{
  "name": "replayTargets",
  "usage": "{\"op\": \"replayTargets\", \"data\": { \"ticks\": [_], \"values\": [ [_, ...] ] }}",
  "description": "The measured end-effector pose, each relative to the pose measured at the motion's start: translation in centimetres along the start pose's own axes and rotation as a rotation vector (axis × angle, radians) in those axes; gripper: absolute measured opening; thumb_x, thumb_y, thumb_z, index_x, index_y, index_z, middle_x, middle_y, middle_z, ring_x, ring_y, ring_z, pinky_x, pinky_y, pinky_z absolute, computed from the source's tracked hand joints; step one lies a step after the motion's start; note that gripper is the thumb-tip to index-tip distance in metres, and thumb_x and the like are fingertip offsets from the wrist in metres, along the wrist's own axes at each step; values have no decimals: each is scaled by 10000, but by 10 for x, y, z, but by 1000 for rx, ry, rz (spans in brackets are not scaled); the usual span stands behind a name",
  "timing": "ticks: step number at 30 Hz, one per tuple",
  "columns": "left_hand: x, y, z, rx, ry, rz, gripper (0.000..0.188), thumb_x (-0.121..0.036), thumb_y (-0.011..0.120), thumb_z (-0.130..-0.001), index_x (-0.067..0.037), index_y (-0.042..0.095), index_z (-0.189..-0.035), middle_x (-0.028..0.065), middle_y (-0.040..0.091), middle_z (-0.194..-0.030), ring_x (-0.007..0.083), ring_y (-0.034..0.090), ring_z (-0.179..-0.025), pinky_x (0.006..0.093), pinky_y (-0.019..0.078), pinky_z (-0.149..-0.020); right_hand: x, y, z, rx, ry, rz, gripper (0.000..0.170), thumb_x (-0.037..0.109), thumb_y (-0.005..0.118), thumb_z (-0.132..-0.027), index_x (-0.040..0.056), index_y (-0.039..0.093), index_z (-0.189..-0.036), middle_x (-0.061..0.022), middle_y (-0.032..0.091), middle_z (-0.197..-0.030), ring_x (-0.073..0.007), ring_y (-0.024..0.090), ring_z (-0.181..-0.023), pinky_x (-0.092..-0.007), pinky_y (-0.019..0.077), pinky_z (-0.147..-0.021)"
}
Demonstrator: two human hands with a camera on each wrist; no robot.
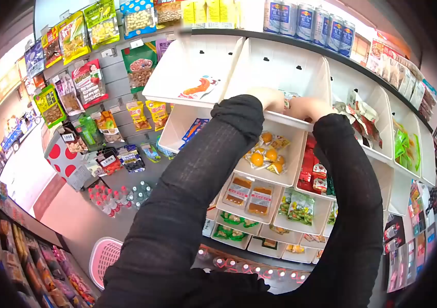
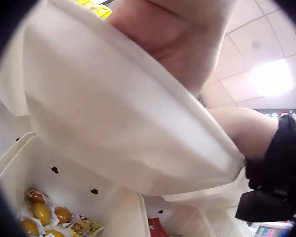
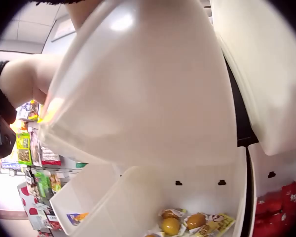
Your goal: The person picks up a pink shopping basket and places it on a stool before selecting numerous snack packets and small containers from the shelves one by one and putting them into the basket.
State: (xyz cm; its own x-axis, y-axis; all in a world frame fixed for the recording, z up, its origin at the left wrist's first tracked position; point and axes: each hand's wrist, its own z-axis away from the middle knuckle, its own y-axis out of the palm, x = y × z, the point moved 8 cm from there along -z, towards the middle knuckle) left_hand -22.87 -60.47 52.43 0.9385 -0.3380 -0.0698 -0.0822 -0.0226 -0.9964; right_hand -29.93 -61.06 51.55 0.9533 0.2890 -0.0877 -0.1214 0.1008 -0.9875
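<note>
Both hands reach over the front rim of the white top-row bin [image 1: 275, 61]. The left hand [image 1: 271, 98] enters from the left, its fingers hidden inside the bin. Close to it on the right is the right hand [image 1: 308, 108], with its fingers also out of sight. A small packet [image 1: 291, 95] shows between the hands, partly covered by them; I cannot tell whether either hand grips it. Seen from below in the left wrist view, the bin's pale wall [image 2: 113, 98] hides the fingertips. The right wrist view likewise shows mostly this bin's outside [image 3: 153, 89].
A neighbouring bin [image 1: 193, 66] on the left holds a red-and-white packet [image 1: 199, 88]. Below are orange-yellow wrapped eggs [image 1: 267, 154] and red packets [image 1: 312, 167]. Silver-blue cans [image 1: 306, 23] line the shelf above. Bagged snacks [image 1: 89, 84] hang on the left wall.
</note>
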Motion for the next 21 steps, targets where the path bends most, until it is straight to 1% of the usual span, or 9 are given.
{"op": "replayTargets", "data": {
  "ticks": [4, 7, 10, 11, 13, 15, 17, 19, 21],
  "values": [
    [-6, -2, 2, 24, 25, 27, 324, -268, 554, -717, -75, 595, -974, 141, 589, -949, 264, 571, -861, 350, 438, -724, -5, 8, -15, 53, -10, -111, 529, 434, 561, -692, 26, 531, -1027, -108, 585, -928, -203, 570, -754, -304, 459, -605],
    [-3, 0, -6, 30, 42, 34, 335, -274, 574, -693, -49, 599, -941, 143, 600, -889, 256, 580, -808, 354, 436, -701, -12, -5, -10, -79, 34, -210, 480, 356, 601, -658, -38, 569, -932, -182, 593, -879, -283, 595, -764, -332, 466, -636],
    [6, -10, 1, -35, -20, 318, 249, -166, 499, -718, 19, 593, -856, 180, 598, -827, 239, 590, -744, 350, 448, -589, -29, -32, -9, -416, 39, -490, 552, 202, 699, -588, -94, 490, -1005, -205, 588, -842, -262, 600, -740, -320, 475, -625],
    [7, -20, 10, -91, -49, 451, 222, -146, 506, -713, 24, 590, -828, 179, 592, -779, 231, 590, -704, 347, 450, -564, -33, -35, -14, -417, 40, -488, 552, 202, 699, -588, -94, 490, -1005, -205, 588, -842, -262, 600, -740, -320, 475, -625],
    [9, -23, 15, -146, -80, 587, 194, -126, 512, -709, 28, 586, -801, 178, 587, -732, 224, 590, -664, 345, 452, -539, -42, -50, -12, -610, -18, -664, 609, 145, 662, -617, -58, 393, -1124, -146, 553, -829, -189, 571, -702, -302, 461, -552],
    [27, -33, 7, -446, -19, 1127, 236, -49, 544, -688, 66, 533, -893, 162, 574, -741, 211, 585, -644, 316, 460, -539, -40, -62, 10, -679, -29, -805, 574, 77, 624, -644, -59, 380, -1145, -126, 553, -829, -165, 563, -724, -282, 456, -590],
    [33, -43, 1, -434, 46, 1261, 283, -6, 545, -685, 89, 485, -945, 162, 566, -775, 213, 584, -671, 307, 471, -557, -51, -73, 21, -838, -127, -1057, 566, 47, 603, -667, -76, 356, -1161, -114, 549, -863, -158, 552, -779, -253, 440, -649],
    [35, -44, 8, -428, 100, 1396, 341, 37, 546, -682, 112, 437, -997, 162, 558, -808, 214, 583, -698, 298, 481, -575, -50, -73, 26, -804, -212, -1152, 529, 28, 569, -708, -101, 335, -1165, -117, 540, -941, -156, 539, -849, -244, 429, -717],
    [32, -56, 37, -504, 219, 1666, 219, 44, 582, -647, 116, 527, -847, 117, 560, -717, 185, 573, -623, 295, 471, -518, -33, -72, 39, -670, -427, -1379, 502, 9, 532, -740, -115, 314, -1175, -135, 522, -1018, -160, 538, -880, -255, 437, -740]
  ]
}}
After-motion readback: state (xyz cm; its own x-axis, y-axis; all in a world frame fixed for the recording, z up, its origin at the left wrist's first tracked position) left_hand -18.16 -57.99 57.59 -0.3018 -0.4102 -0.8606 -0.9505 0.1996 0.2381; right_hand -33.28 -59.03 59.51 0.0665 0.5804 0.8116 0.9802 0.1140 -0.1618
